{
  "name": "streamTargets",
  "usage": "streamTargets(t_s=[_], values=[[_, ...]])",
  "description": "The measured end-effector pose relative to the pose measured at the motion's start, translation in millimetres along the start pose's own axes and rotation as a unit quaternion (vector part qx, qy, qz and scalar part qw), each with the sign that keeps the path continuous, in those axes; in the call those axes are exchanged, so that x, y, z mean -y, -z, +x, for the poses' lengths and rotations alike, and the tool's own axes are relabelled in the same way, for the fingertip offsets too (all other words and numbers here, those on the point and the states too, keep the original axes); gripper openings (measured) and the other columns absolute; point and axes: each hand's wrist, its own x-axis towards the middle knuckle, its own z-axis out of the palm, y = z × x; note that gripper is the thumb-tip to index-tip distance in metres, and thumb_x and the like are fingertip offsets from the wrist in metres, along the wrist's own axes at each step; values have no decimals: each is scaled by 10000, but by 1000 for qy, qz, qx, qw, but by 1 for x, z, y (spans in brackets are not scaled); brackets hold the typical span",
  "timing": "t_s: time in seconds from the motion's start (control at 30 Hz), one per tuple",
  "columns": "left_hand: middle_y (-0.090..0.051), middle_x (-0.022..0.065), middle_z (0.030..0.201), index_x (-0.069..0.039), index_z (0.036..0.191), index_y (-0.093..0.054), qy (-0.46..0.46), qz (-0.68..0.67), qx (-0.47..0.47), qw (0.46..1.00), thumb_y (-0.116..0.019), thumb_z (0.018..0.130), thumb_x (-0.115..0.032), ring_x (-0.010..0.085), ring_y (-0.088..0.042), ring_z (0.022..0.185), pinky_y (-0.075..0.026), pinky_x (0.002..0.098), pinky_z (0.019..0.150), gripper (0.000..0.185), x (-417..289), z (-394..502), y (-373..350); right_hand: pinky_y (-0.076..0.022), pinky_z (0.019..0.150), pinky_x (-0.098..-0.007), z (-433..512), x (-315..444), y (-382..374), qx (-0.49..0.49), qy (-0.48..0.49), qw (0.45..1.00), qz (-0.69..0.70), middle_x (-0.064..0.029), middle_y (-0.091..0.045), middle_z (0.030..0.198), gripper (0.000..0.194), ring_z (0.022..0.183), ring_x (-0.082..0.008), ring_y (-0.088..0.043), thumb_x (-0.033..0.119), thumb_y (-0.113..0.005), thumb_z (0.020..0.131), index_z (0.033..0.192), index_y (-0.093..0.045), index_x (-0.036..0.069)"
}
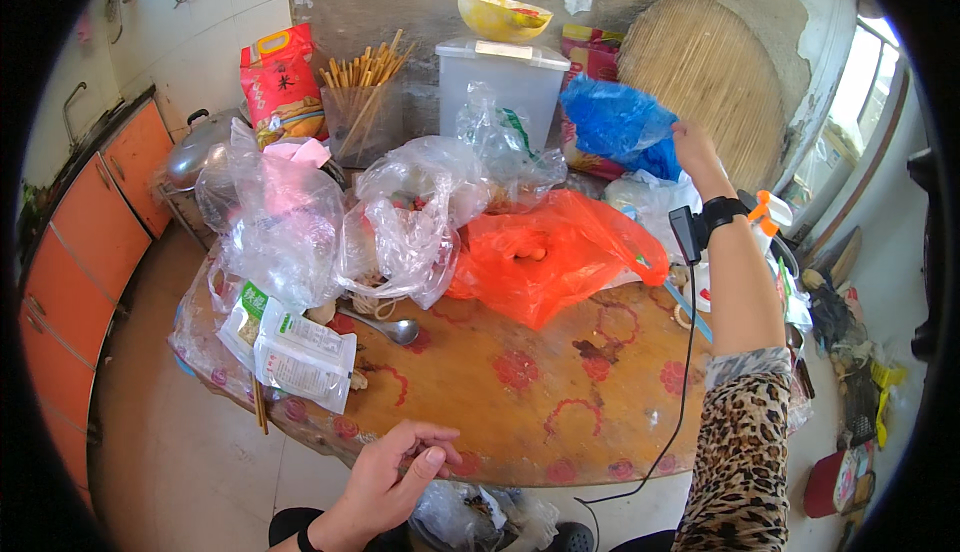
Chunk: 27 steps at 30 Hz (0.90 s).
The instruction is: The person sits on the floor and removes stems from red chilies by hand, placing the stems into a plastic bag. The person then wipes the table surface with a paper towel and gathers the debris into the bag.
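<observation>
My right hand (696, 148) reaches to the back right of the table and pinches the edge of a crumpled blue plastic bag (619, 121). A wristband with a cabled device sits on that wrist. My left hand (401, 469) hovers at the table's front edge, holding nothing, its fingers loosely curled and its thumb apart. An orange-red plastic bag (555, 252) lies at the table's middle, with round things partly visible inside. Left of it are clear plastic bags (409, 214), their contents mostly hidden. Below the blue bag lies a whitish plastic bag (652, 196).
The wooden table (480, 394) bears two food packets (304, 353) and a metal spoon (386, 327). Behind stand a chopstick holder (364, 121), a lidded plastic bin (499, 83) with a yellow bowl (504, 16), and a round slatted board (705, 79). A black cable (686, 372) crosses the right side.
</observation>
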Motion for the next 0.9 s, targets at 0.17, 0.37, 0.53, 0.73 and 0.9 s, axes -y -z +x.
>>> streamTargets(t_s=[0.17,0.37,0.53,0.73,0.9], values=[[-644,96,924,29,1143,-530,-5,-7,20,1000,-466,968,-102,132,-603,820,-492,268,751,227,-8,-2,-7,-485,846,-396,2,2,53,-62,-123,979,150,-227,-665,1016,318,970,-345,-641,184,-506,848,1055,-681,19],[-638,94,911,33,1138,-525,0,-7,22,1000,-455,972,-96,124,-588,806,-481,263,742,222,-10,-4,-15,-413,936,-295,20,9,98,-45,-43,978,199,-166,-634,1132,395,1047,-229,-580,81,-435,871,1210,-559,-80],[-639,92,904,46,1137,-521,8,-4,23,1000,-476,978,-130,125,-594,806,-486,260,740,241,-8,-4,-15,-429,908,-309,25,36,134,-55,9,960,276,-165,-641,1116,385,1028,-236,-596,84,-455,865,1200,-561,-74],[-636,85,899,50,1140,-523,-3,-10,30,999,-496,981,-149,125,-609,821,-497,260,751,256,-6,-4,-15,-363,1000,-302,5,74,159,9,14,958,285,-176,-572,1237,415,1146,-248,-526,48,-442,863,1249,-519,-81],[-640,91,910,39,1133,-521,-7,-19,38,999,-461,985,-124,122,-586,817,-481,256,754,228,-2,-5,-15,-340,1037,-305,-4,108,172,19,73,956,282,-168,-554,1269,421,1187,-246,-502,35,-436,859,1259,-513,-73]])
